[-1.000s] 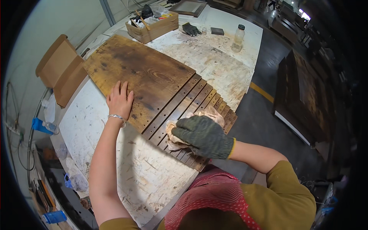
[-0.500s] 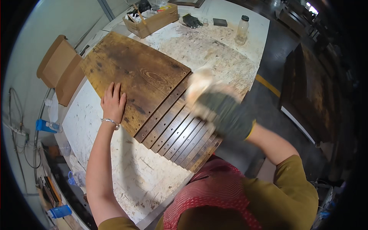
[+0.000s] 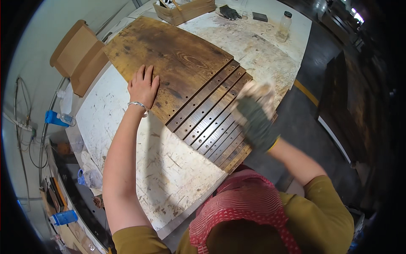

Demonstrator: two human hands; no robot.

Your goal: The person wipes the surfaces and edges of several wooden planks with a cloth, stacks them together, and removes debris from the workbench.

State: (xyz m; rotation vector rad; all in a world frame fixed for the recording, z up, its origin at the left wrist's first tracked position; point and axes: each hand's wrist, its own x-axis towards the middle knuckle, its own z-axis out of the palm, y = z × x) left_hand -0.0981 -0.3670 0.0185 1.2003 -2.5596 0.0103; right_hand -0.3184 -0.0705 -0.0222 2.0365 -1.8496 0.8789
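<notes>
A fanned stack of brown wooden boards [image 3: 211, 122] lies on the table, their drilled ends stepped toward me. The top board [image 3: 177, 46] has a mottled, dark-patched grain. Flat on its left edge rests my bare left hand [image 3: 144, 86], fingers spread, a bracelet at the wrist. My right hand [image 3: 256, 125], in a dark green glove, is closed on a pale rag [image 3: 261, 95] over the right side of the stepped ends. Motion blurs the rag somewhat, and the glove hides part of the boards.
At the far edge stand a cardboard box [image 3: 186, 15], a spare dark glove [image 3: 230, 12], a dark block [image 3: 259, 17] and a capped jar [image 3: 284, 27]. An opened carton [image 3: 80, 59] is at the left. More dark boards [image 3: 342, 114] stand right of the table.
My right hand has moved the rag along the stepped ends, away from the top board's corner and nearer to me. My left hand stays on the top board. The whole view has shifted.
</notes>
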